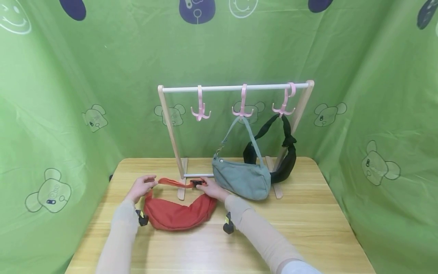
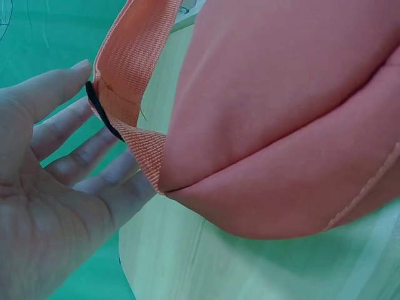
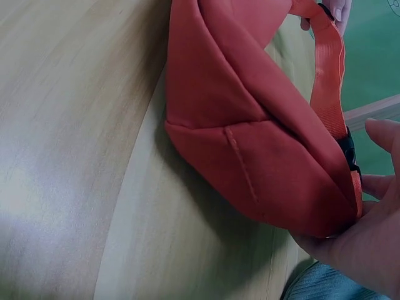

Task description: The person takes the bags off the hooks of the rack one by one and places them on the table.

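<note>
A red waist bag (image 1: pixel 179 214) lies on the table at front left, its strap (image 1: pixel 174 183) arched up behind it. My left hand (image 1: pixel 143 186) is at the strap's left end; in the left wrist view, its fairly straight fingers (image 2: pixel 69 140) touch the webbing near a black slider (image 2: pixel 103 111). At the other end, my right hand (image 1: pixel 213 188) holds the strap by its black buckle (image 1: pixel 197 183). In the right wrist view, the thumb (image 3: pixel 382 132) is on one side of the buckle, and some fingertips are hidden behind the bag.
Behind the hands stands a rack with a white bar (image 1: pixel 222 88) and wooden posts. Pink hooks (image 1: pixel 200 108) hang from it. A grey-green shoulder bag (image 1: pixel 241 177) hangs from the middle hook, a black bag (image 1: pixel 286 167) from the right one. Green cloth (image 1: pixel 119 68) surrounds the table (image 1: pixel 297 232).
</note>
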The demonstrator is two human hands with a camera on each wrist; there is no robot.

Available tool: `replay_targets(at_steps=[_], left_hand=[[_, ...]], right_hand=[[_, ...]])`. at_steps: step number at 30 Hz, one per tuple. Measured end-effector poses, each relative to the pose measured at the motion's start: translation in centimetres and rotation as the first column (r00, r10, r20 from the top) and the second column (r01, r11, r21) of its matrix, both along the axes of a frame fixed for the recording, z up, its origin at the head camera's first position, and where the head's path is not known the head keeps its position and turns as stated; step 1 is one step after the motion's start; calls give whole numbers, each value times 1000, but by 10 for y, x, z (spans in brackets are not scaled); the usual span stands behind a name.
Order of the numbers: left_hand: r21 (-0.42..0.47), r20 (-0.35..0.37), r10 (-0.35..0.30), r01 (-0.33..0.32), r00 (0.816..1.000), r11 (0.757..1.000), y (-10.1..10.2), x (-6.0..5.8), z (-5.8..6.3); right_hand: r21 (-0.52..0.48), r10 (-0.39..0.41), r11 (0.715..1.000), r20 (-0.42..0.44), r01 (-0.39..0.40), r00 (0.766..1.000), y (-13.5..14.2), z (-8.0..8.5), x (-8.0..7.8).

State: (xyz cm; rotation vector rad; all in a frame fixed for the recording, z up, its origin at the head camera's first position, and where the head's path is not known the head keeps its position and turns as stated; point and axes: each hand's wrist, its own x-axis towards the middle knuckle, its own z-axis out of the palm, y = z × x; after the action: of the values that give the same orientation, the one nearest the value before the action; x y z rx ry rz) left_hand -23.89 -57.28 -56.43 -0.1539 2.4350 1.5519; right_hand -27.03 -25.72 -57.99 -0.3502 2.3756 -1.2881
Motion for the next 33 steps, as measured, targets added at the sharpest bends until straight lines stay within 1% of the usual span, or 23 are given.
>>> replay_targets(at_steps=[5,11,19,21,29,31,33], left_hand=[[-4,5,-5,5,1000,1000,-1,2,-2],[-3,8,0,0,1000,1000,-2,5,-3],[-19,-11,1,-1,1000,1000,-4,7,-8],[-27,-16,6,-7,1000,1000,-5,7,-9],[-24,4,4,-4,1000,1000,-6,10,-4],[-11,10,11,-11,1000,1000,-6,11,-3],[-13,6,4,-4,1000,1000,-6,13,-2]], right_hand=[[12,0,1000,2,0,1000,1,-2,0],[1,0,1000,13,0,1000,4,-5,0],[20,-7,1000,31,7,1000,9,-3,2],[12,-10,1000,29,9,1000,10,-3,2],[1,1,1000,-2,-1,1000,14,-4,0],[4,1,1000,3,-1,1000,16,-4,0],[-5,7,1000,14,-7,1000,17,-3,1]])
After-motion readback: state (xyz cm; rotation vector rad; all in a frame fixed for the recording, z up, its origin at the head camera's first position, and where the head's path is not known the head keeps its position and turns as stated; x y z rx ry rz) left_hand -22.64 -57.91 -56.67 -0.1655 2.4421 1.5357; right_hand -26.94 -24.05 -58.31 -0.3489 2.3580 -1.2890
